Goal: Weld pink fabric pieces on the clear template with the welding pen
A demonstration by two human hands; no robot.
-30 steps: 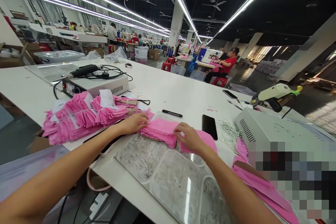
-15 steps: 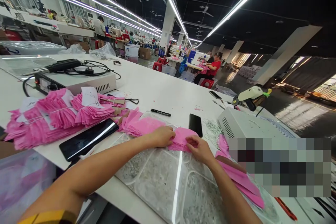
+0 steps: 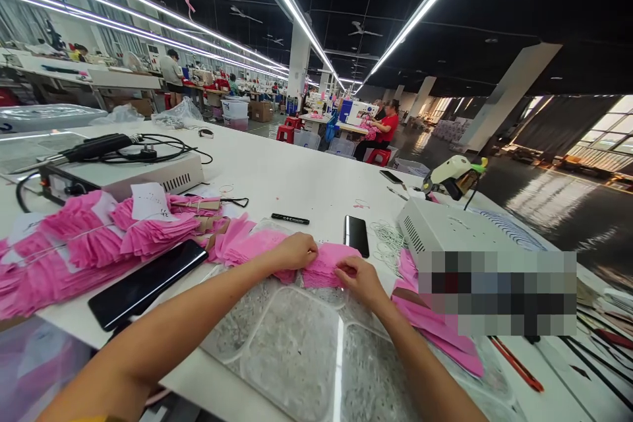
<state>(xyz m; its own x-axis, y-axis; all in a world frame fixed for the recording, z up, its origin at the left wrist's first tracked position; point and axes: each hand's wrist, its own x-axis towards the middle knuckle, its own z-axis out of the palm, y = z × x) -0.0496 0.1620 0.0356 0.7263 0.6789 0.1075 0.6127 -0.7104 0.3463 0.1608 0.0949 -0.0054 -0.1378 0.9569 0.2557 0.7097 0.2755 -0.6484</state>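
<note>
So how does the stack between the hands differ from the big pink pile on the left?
The stack is smaller than the pile. The stack lies between the left hand and right hand; the pile lies apart from both. The pile bears white slips, while the stack shows none. Both are pink, layered cloth.

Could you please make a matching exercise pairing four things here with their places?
Things
1. Black-handled tool
2. Slim black marker pen
3. Tangled pale string
4. Right hand

Places
A. At the right edge of a pink fabric stack
B. Between a black rectangular phone and a pale grey vented box
C. Atop the whitish vented box at picture left
D. On the white tabletop, beyond the left hand

Pairs: 1-C; 2-D; 3-B; 4-A
</note>
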